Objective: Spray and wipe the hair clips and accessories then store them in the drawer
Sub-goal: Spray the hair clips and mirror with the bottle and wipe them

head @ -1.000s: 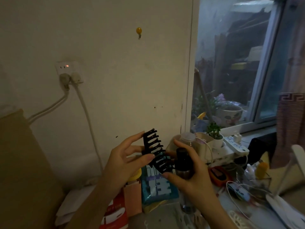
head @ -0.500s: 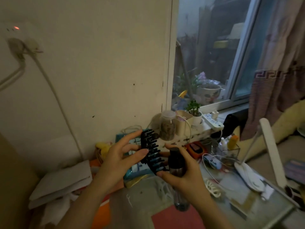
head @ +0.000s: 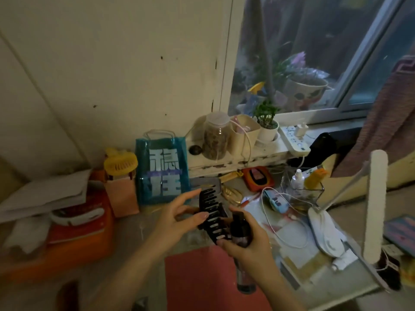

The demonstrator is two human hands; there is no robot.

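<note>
Cluttered table (head: 303, 263) under window. Left hand (head: 177, 218) pinches black hair clip (head: 212, 215) above table, long axis running away from camera, teeth pointing right. Right hand (head: 249, 245) grips upright dark spray bottle (head: 241, 234) just beside clip.

— How is the light?
— Dim and yellowish. The only daylight comes through the window (head: 314, 52), bluish and weak; the lamp (head: 375, 205) is unlit.
— Shadows?
— Soft, deepest along the bottom left edge and under the hands.
— Sharpness?
— Grainy and soft throughout. The plants behind the glass are smeared, the bottle (head: 240, 232) reads as a dark blur. Wide-angle bending shows at the edges.
</note>
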